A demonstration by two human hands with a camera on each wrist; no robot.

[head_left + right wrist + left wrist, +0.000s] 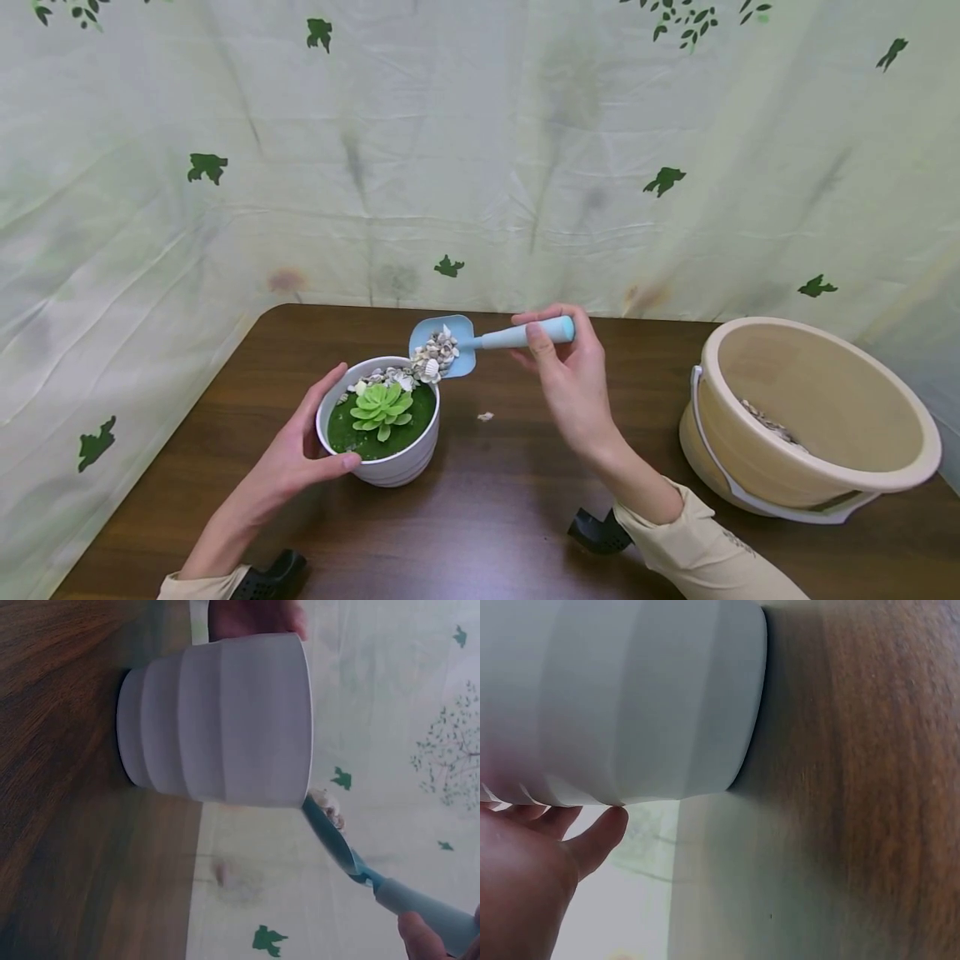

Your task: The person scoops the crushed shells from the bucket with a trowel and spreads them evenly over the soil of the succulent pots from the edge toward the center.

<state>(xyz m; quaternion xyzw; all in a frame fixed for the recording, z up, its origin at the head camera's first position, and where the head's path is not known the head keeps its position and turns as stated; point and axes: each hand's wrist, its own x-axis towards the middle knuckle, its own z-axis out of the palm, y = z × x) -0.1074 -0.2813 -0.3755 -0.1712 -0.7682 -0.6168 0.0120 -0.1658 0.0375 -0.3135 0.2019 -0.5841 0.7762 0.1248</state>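
A white ribbed flower pot [397,467] stands on the table with a green succulent [381,408] in it. Pebbles and small shells [390,377] lie along the pot's far inner side. My left hand [300,450] grips the pot from the left, thumb at the near rim and fingers round the far side. My right hand [573,375] holds a small blue shovel [465,364] by its handle. The blade, loaded with pebbles and shells [437,350], tilts down toward the pot, its tip right at the rim in the right wrist view.
One small shell [485,416] lies on the brown wooden table [495,508] between the hands. On the right stands a beige bucket [810,400] with a white handle and pebbles [772,423] inside. A leaf-patterned curtain [480,150] hangs behind the table.
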